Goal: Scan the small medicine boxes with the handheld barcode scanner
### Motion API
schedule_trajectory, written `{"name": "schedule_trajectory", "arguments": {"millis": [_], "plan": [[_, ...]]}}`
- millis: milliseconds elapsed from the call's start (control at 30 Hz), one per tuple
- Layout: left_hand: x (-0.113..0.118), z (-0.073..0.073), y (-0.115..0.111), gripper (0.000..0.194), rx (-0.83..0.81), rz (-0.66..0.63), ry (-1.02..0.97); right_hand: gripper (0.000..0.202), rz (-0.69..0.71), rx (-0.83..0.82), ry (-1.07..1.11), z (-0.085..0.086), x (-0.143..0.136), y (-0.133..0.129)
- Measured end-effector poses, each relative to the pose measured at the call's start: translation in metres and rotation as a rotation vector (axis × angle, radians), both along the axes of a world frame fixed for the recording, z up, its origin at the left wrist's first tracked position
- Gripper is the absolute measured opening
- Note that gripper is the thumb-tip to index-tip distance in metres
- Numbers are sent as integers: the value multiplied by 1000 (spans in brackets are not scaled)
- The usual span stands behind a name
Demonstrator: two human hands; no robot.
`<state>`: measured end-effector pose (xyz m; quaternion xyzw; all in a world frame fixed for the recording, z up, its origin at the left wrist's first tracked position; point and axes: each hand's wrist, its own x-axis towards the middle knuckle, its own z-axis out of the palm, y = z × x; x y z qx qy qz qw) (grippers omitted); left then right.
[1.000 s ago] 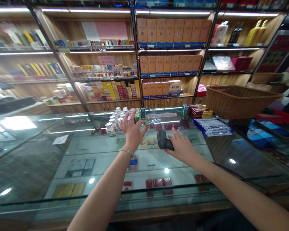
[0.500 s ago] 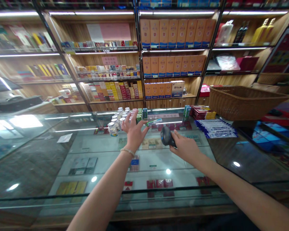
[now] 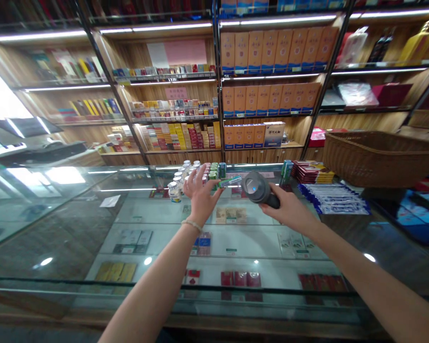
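Note:
My left hand (image 3: 202, 193) pinches a slim green-and-white pack (image 3: 230, 181), which looks like a stick of chewing gum, between thumb and forefinger. Its other fingers are raised and spread. A dark grey barcode scanner (image 3: 259, 189) is gripped by its handle in my right hand (image 3: 289, 207). The scanner's head is close to the right end of the pack, with a blue light showing in its window. Behind my left hand stand several white-capped small bottles (image 3: 174, 191) and small green containers (image 3: 213, 170), partly hidden by the fingers.
Beneath my hands is a glass display counter (image 3: 136, 214) with flat packs inside. To the right lie blue-and-white packets (image 3: 334, 199), stacked red packets (image 3: 309, 171) and a wicker basket (image 3: 382, 159). A paper slip (image 3: 110, 201) lies left; orange boxes (image 3: 268, 100) fill shelves behind.
The scanner has been raised and turned so its window faces more toward me, nearer the pack. My left hand keeps its pinch. The whole view has shifted slightly.

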<state>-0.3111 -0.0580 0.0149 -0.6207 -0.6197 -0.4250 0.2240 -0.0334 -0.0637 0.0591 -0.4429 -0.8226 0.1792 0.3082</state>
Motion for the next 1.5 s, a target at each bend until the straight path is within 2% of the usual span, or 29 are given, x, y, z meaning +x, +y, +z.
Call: {"name": "schedule_trajectory", "arguments": {"millis": [167, 300, 433, 800, 1033, 1233, 1500], "plan": [[-3, -2, 1, 15, -1, 4, -15, 45, 143, -305, 150, -4, -3, -8], [-3, 1, -1, 15, -12, 17, -6, 35, 156, -411, 170, -4, -5, -21], [-2, 2, -1, 15, -4, 17, 4, 29, 160, -403, 145, -1, -6, -29], [-1, -2, 1, 14, 15, 29, 9, 29, 171, -292, 143, -1, -5, -31], [-1, -3, 2, 14, 7, 22, 8, 23, 117, -272, 95, -2, -6, -30], [-2, 0, 0, 15, 0, 17, 20, 47, 123, -226, 89, -5, -5, -30], [-1, 0, -1, 14, 16, 32, 39, 60, 93, -133, -56, -10, -4, -25]]}}
